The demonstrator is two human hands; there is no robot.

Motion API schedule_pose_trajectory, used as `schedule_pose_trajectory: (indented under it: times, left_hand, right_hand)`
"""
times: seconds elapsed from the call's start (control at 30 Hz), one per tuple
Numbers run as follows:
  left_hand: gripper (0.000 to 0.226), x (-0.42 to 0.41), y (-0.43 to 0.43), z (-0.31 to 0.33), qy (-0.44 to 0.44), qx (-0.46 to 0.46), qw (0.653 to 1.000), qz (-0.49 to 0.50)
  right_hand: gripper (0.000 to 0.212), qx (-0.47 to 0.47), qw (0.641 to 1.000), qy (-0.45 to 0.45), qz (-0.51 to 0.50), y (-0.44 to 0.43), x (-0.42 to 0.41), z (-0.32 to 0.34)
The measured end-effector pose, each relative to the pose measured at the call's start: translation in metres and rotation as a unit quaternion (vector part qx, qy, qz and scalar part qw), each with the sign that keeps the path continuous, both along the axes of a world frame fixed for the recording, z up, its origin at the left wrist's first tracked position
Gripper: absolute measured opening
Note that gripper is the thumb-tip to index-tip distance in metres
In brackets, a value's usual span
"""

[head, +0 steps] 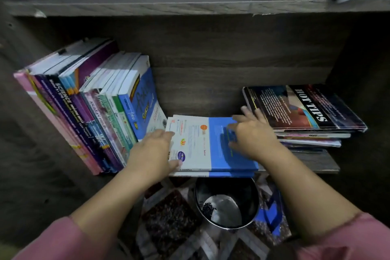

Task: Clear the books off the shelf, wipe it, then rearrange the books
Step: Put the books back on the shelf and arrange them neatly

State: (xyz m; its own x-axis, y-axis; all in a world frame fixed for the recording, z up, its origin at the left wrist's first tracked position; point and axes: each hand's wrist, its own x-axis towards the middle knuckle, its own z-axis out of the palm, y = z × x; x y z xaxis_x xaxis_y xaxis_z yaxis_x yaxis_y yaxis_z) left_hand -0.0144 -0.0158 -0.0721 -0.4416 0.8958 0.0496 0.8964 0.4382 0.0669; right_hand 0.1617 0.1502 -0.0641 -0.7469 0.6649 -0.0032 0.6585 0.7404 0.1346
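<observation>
On shelf (pixel 316 161): blue books (pixel 230 158) laid flat
Left hand (pixel 152 150): at edge, grip unclear
Right hand (pixel 251 135): spread flat on cover
Lift: to be kept level

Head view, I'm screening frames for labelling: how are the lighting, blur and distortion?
Head view: dim overall, shelf corners nearly black; wide-angle stretch toward the edges; right hand slightly motion-blurred; HOT TIPS book title readable; small print on the blue-and-white book soft.
</observation>
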Motion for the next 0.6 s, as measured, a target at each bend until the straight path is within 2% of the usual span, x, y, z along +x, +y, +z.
schedule_pose_trajectory:
  times: [0.07, 0.13, 0.2, 0.3, 0.4, 0.6]
  left_hand:
    - [0.068, 0.0, -0.005, 0.011, 0.038, 0.097, 0.994, -0.015]
    - [0.054, -0.003, -0.01, 0.021, 0.084, 0.202, 0.975, -0.027]
    - [0.043, -0.009, -0.015, 0.026, 0.138, 0.299, 0.944, -0.019]
    - [0.044, -0.018, -0.023, 0.03, 0.173, 0.354, 0.919, 0.009]
    - [0.053, -0.036, -0.031, 0.034, 0.154, 0.349, 0.924, 0.024]
    - [0.047, -0.063, -0.04, 0.046, 0.13, 0.359, 0.924, -0.011]
  right_hand:
    - [0.062, -0.064, 0.996, -0.015, 0.06, -0.009, -0.007, -0.01]
    - [0.084, -0.123, 0.99, -0.052, 0.054, -0.014, -0.012, -0.027]
    - [0.109, -0.151, 0.983, -0.106, -0.013, -0.013, -0.014, -0.042]
    - [0.125, -0.181, 0.969, -0.124, -0.116, -0.012, -0.014, -0.054]
    - [0.119, -0.191, 0.965, -0.118, -0.134, -0.015, -0.017, -0.054]
    - [0.089, -0.188, 0.963, -0.123, -0.151, -0.018, -0.015, -0.041]
